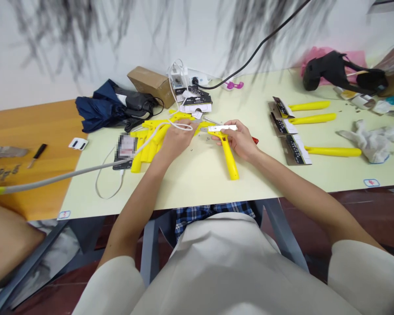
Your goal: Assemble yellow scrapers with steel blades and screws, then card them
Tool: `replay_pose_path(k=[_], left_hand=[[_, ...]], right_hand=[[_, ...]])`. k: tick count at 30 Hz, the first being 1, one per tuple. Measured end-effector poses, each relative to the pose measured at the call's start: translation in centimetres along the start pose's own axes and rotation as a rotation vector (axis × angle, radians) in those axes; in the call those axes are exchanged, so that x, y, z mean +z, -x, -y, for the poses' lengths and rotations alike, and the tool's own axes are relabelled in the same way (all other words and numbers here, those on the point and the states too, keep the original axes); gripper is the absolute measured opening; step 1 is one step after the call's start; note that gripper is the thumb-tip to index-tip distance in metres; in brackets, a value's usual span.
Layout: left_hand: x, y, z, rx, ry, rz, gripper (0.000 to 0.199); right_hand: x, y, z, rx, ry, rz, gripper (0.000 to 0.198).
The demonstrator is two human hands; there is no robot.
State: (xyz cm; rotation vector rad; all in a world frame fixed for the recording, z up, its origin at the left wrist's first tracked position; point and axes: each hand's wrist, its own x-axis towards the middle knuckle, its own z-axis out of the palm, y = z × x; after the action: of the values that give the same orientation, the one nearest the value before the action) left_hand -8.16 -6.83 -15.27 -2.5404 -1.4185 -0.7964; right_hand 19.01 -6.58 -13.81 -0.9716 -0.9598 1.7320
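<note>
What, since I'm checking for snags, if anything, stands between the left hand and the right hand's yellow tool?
Nothing visible between the left hand and yellow tool; in view, a pale cable crosses the left hand.

**Site: small hand-assembly workroom**

Probably a light workshop. Evidence: pale worktable (197, 186) with marked edge labels (65, 214); many like yellow handles (147, 151) heaped together, three more with printed cards (298, 149); loose small metal parts (191, 150); power strip (202, 78) by the wall; second person (11, 240) at adjoining orange table (46, 202).
</note>
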Motion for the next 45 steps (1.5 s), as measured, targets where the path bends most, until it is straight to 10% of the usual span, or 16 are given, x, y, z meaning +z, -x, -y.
replay_pose_path(k=[7, 17, 35, 45], left_hand=[[1.0, -0.6, -1.7, -0.224, 0.642, -0.345, 0.048], [2.4, -0.9, -4.3, -0.448, 1.213, -0.303, 0.066], [2.8, -0.4, -6.0, -0.48, 0.853, -0.338, 0.023], [3.4, -0.2, -5.8, -0.456, 0.946, -0.31, 0.04]], right_hand=[[-0.2, -0.1, -0.3, 0.02, 0.033, 0.073, 0.032], [0.1, 0.5, -0.6, 0.023, 0.052, 0.181, 0.027], [0.8, 1.0, -0.2, 0.028, -0.028, 0.244, 0.023], [0.8, 1.0, -0.3, 0.031, -0.047, 0.253, 0.025]])
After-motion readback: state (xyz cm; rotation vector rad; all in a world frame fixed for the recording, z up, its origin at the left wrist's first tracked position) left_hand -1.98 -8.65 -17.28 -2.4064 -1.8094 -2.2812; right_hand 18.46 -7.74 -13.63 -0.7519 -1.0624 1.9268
